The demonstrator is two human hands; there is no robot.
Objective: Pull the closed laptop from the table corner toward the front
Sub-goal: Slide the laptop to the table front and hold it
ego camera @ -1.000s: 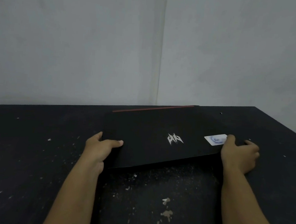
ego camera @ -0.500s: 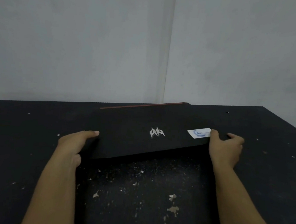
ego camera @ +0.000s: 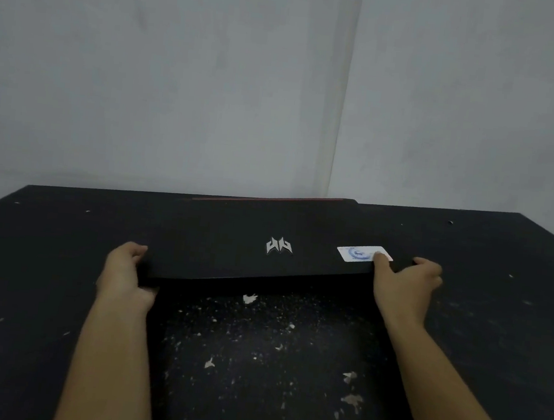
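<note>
Gripping the closed black laptop (ego camera: pixel 232 242) at both near corners, the person's two bare hands clasp its front edge. Left hand (ego camera: pixel 126 271): fingers curled around the near-left corner, thumb at the lid's side edge. Right hand (ego camera: pixel 403 286): thumb pressed on top of the lid, its tip overlapping a white sticker (ego camera: pixel 359 253); remaining fingers wrap the near-right corner. A silver emblem (ego camera: pixel 279 245) sits mid-lid. A red strip marks the rear edge. The laptop lies toward the back of the dark surface (ego camera: pixel 41 288), near the wall corner; its front edge appears slightly raised. Pale flecks and chips (ego camera: pixel 250 298) are scattered over the surface just in front of the laptop, between the forearms.
</note>
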